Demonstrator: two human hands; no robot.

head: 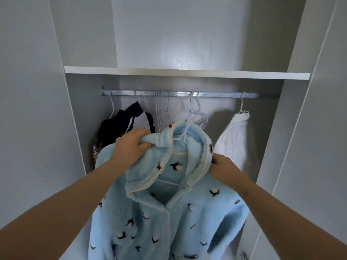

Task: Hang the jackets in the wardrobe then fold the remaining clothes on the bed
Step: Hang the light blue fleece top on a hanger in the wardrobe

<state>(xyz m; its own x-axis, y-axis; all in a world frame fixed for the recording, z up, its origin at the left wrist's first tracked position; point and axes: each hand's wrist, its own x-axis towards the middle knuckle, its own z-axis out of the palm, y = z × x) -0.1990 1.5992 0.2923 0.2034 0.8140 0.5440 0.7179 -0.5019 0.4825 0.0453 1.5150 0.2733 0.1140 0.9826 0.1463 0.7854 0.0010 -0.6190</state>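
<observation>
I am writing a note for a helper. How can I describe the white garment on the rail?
Look under the white shelf at the metal rail. Near its right end a white garment hangs alone on a wire hanger. The garments at the left end are dark, and the hangers between are bare.

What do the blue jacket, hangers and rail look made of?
Jacket: soft fleece, probably synthetic; fuzzy matte pile. Hangers: thin wire, seemingly white-coated; slim bent outlines. Rail: likely metal; silvery sheen.
</observation>
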